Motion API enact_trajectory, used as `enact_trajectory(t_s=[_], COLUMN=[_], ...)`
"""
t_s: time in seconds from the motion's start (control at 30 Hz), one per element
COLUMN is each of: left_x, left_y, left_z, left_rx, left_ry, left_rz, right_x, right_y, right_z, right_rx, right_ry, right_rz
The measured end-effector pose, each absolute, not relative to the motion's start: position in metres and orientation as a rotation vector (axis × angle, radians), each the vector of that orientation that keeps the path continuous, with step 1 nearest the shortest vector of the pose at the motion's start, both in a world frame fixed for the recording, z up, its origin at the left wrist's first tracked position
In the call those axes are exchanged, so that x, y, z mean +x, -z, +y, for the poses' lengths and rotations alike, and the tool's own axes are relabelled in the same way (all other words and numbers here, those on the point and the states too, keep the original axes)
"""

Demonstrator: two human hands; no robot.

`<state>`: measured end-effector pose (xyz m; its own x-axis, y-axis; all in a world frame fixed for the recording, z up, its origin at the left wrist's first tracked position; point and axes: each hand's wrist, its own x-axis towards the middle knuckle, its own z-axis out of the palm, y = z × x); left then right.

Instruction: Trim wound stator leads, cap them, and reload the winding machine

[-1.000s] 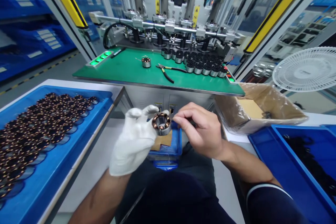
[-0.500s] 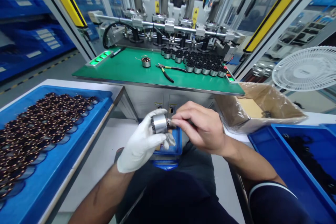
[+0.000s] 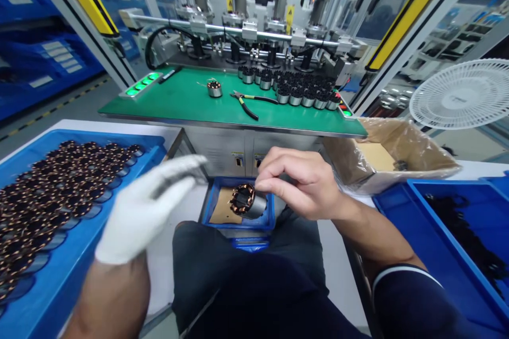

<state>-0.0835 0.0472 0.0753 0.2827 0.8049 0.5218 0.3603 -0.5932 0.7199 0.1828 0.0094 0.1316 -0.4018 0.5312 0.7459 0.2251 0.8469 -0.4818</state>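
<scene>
The gloved left hand [image 3: 145,206] is open, fingers extended; the right hand [image 3: 302,183] pinches a tilted stator [image 3: 256,206] at its upper edge, above a blue bin [image 3: 210,204] containing a brown sheet [image 3: 223,211]. The blue tray [image 3: 153,152] holds many copper-wound parts [image 3: 71,196].

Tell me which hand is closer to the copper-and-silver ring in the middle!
Right. The bare right hand is at the upper right edge of the copper-and-silver ring, while the gloved left hand is off to its left, with a clear gap between.
</scene>
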Motion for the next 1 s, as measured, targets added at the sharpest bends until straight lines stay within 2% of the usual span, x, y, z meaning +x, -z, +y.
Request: enact_trajectory(t_s=[0.1,0.2,0.27,0.4,0.57,0.7,0.83,0.9,1.0], left_x=[-0.085,-0.067,-0.053,-0.039,-0.035,-0.034,-0.035,-0.036,-0.035], left_y=[-0.089,-0.103,-0.109,-0.108,-0.096,-0.079,-0.062,-0.058,-0.057], left_z=[0.062,0.057,0.047,0.032,0.025,0.018,0.017,0.02,0.025], left_rx=[2.201,2.129,2.072,2.162,2.382,2.2,2.087,2.149,2.121], left_ry=[-1.256,-0.888,-0.762,-0.775,-0.977,-1.161,-1.397,-1.53,-1.649], left_rz=[1.114,0.919,0.87,0.751,0.783,0.926,0.768,0.666,0.65], right_x=[0.183,0.181,0.179,0.178,0.177,0.173,0.167,0.164,0.163], right_y=[-0.131,-0.129,-0.127,-0.123,-0.12,-0.12,-0.116,-0.109,-0.096], right_z=[0.011,0.013,0.015,0.016,0.016,0.015,0.015,0.014,0.012], right_rx=[-0.511,-0.499,-0.509,-0.532,-0.518,-0.531,-0.551,-0.648,-0.781], right_ry=[-0.474,-0.553,-0.572,-0.553,-0.503,-0.388,-0.372,-0.528,-1.112], right_rz=[-2.048,-2.062,-2.044,-2.024,-2.006,-2.011,-1.903,-1.77,-1.688])
